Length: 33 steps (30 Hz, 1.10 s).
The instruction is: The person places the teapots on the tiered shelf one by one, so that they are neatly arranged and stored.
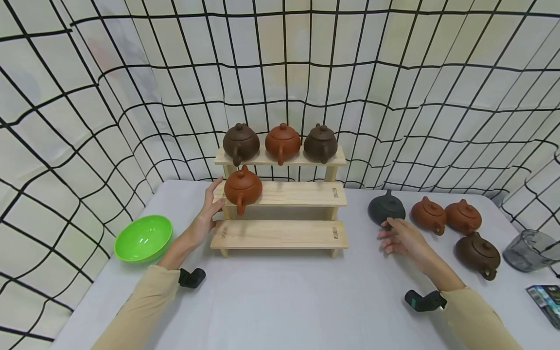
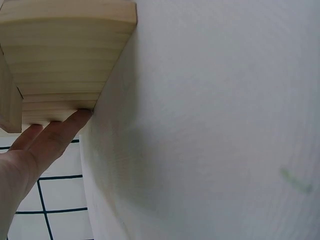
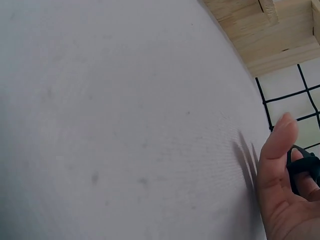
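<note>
A wooden three-tier shelf [image 1: 280, 233] stands mid-table. My left hand [image 1: 204, 216] rests against its left end; in the left wrist view its straight fingers [image 2: 55, 135] touch the wood. An orange-brown teapot [image 1: 242, 187] sits at the left of the middle tier, beside that hand. Across the top tier stand a dark brown teapot [image 1: 240, 143], a reddish one [image 1: 282, 142] and another dark brown one [image 1: 321, 143]. On the right, my right hand [image 1: 404, 240] holds a dark grey teapot [image 1: 387, 208] by its handle [image 3: 306, 165], a finger curled at the loop.
Two reddish teapots [image 1: 428, 215] and a brown teapot [image 1: 478, 253] stand right of my right hand. Beyond them are a clear glass container [image 1: 527, 250] and a dark printed packet [image 1: 546, 301]. A green bowl [image 1: 144, 238] sits far left. Black wire mesh [image 1: 284, 63] surrounds the table.
</note>
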### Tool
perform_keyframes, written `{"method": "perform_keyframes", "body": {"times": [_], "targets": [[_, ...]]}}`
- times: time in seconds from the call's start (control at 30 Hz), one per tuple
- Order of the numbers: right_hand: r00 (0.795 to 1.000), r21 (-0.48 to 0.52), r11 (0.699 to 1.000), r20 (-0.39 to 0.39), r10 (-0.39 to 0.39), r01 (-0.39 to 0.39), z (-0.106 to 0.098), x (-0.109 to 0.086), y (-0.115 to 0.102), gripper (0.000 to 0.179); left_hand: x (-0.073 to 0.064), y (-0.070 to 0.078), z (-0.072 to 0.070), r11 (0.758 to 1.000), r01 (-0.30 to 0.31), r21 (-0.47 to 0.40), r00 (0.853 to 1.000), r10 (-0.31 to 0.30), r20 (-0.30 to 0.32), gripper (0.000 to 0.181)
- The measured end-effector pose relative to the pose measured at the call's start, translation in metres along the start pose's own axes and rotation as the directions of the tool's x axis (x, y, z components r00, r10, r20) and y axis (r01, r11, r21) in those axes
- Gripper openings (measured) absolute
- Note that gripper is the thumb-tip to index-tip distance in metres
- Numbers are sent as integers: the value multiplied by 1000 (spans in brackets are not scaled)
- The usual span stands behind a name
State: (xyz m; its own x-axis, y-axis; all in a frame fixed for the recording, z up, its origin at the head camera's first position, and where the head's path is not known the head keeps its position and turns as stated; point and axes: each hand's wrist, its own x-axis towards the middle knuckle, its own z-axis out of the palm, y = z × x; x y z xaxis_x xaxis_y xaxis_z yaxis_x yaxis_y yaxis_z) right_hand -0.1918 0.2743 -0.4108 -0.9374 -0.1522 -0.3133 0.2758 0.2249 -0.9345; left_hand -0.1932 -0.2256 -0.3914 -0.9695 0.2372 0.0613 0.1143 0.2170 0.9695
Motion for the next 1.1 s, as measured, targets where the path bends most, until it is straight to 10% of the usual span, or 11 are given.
{"method": "perform_keyframes", "body": {"times": [0.7, 1.1], "targets": [[992, 141, 990, -128, 8, 10, 5, -3, 0, 30, 0, -1, 0, 1000, -9, -4, 1000, 9, -2, 68], [976, 17, 995, -195, -96, 101, 11, -42, -19, 33, 1, -1, 1, 1000, -10, 6, 1000, 10, -3, 69]]}}
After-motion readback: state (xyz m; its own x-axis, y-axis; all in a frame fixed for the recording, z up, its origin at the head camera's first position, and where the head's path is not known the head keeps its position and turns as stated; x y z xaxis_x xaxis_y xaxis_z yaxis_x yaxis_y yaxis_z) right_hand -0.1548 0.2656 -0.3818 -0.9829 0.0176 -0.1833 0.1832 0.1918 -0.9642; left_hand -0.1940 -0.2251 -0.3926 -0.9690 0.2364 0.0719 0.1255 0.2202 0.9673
